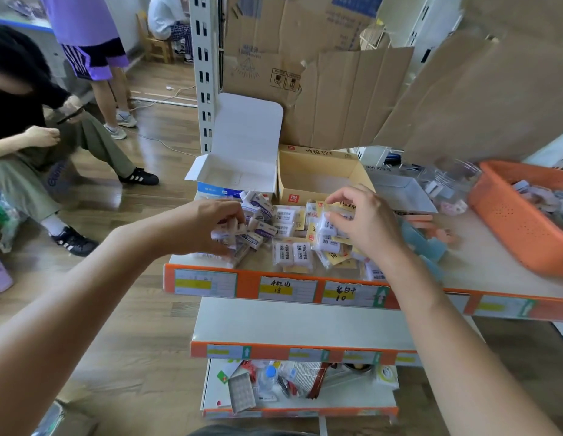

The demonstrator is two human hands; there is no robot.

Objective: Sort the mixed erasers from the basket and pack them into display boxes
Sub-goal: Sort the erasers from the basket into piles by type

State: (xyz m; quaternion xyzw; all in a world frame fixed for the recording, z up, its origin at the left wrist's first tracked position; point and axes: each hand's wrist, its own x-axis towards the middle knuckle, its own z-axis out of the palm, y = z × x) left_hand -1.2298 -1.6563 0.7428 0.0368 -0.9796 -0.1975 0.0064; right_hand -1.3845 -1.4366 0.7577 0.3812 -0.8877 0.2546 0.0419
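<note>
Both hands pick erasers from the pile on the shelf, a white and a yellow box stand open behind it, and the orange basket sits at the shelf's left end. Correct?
No: the head view shows the orange basket at the right end of the shelf, not left. The left hand and right hand grip erasers, with the white box and yellow box open behind.

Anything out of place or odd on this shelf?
Mostly expected mess: erasers lie in a loose heap before the white box and brown box, both looking empty. Oddest is the cardboard behind, its top edge torn ragged.
</note>
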